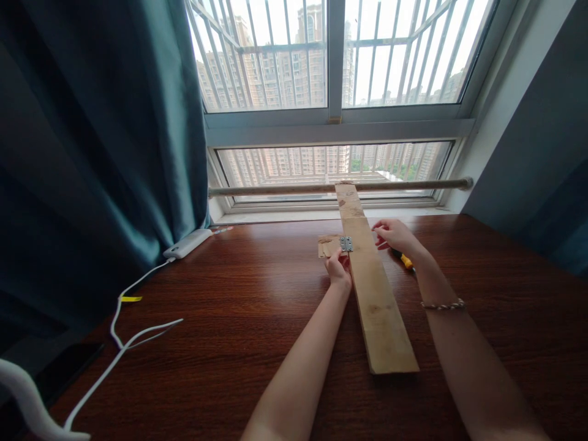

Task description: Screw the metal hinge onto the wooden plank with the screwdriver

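A long pale wooden board (374,294) lies lengthwise in front of me, its far end reaching the rail by the window. A small metal hinge (346,244) sits on the board's left edge, overlapping a short wooden piece (327,247) beside it. My left hand (339,267) is closed on the short piece, thumb up near the hinge and the other fingers partly hidden. To the right of the board, my right hand (392,237) is closed with its fingertips together; anything between them is too small to name. Just beneath that hand lies a screwdriver (407,262) with a yellow and black handle.
The brown wooden table (257,318) runs up to the window. A white power strip (188,243) and white cables (122,349) lie on the left, one with a yellow tag (131,299). A blue curtain (151,122) hangs at the left. A horizontal rail (285,190) crosses the window.
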{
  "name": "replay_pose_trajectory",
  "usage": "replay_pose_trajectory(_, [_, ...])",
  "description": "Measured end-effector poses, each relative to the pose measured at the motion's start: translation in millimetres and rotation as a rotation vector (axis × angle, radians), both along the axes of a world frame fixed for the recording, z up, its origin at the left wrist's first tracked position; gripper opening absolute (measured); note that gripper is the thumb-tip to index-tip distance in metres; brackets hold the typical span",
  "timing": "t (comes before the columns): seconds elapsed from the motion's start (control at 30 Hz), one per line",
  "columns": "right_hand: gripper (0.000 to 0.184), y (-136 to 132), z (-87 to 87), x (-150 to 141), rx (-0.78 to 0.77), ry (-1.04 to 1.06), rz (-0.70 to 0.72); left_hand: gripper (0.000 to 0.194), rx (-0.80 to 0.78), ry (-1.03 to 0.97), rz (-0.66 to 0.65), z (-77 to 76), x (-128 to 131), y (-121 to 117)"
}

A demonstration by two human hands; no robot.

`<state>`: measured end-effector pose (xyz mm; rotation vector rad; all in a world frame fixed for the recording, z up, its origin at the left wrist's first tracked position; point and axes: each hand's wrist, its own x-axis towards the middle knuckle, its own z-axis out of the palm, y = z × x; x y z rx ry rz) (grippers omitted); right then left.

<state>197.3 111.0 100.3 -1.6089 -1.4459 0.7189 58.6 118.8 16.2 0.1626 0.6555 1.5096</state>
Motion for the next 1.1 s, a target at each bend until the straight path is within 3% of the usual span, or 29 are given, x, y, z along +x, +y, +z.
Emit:
replay_pose_trajectory(0.1, [0.012, 3.8, 0.8, -18.5, 0.196, 0.046, 0.046, 0.009, -0.024, -0.016, -0.009, 3.0, -0.6, -0.6])
replay_pose_trajectory(0.17, [0.017, 6.3, -4.6, -28.3, 0.248, 0.034, 0.046, 0.008, -0.028, -0.023, 0.005, 5.5, -1.2, -1.3])
replay_pose_trajectory(0.3, [0.022, 7.0, -14.1, -40.2, 0.173, 0.104, 0.144, 0.004, -0.013, -0.019, -0.01, 7.1, -2.2, -1.4])
replay_pose_trajectory(0.5, [0.029, 3.6, -13.8, -44.7, -0.011, 0.322, 0.368, 0.003, 0.017, -0.005, -0.02, -0.7, -2.6, 3.8])
replay_pose_trajectory(0.8, [0.024, 15.1, -29.3, -50.2, -0.002, 0.203, 0.269, 0.006, 0.015, -0.005, -0.017, 2.9, -4.6, 1.1])
replay_pose_trajectory(1.1, [0.025, 21.9, -42.4, -54.6, 0.228, -0.118, 0.178, 0.008, -0.01, -0.01, 0.002, 1.9, -4.1, 4.0])
